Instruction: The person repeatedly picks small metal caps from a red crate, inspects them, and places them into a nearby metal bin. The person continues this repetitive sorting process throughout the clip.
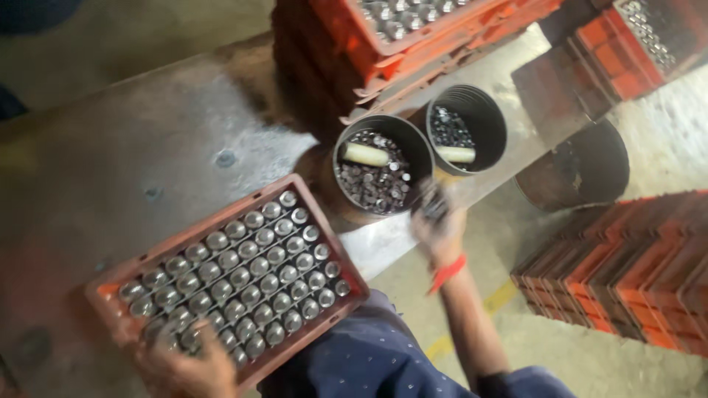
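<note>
On the metal table [133,147], left hand [184,365] touches the tray [103,291].

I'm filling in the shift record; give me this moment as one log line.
left hand: on near corner of orange tray of metal cylinders | right hand: blurred, at rim of dark bucket of small metal parts | grip: unclear

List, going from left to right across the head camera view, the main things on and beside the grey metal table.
Left hand → orange plastic tray of shiny metal cylinders → first black round tub of small metal parts → blurred right hand → second black round tub → stack of empty orange trays on the floor.
</note>
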